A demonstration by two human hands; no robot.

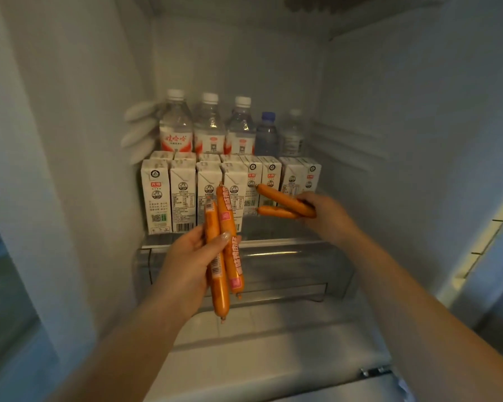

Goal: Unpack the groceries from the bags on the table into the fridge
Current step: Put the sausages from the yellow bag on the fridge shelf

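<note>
Orange sausages [285, 202], ends hidden within right hand [325, 211] grip.

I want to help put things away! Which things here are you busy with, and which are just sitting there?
Busy with:
- sausages in the left hand
- sausages in the right hand
- fridge shelf

Just sitting there:
- milk cartons on the shelf
- water bottles behind them
- drawer below the shelf
</note>
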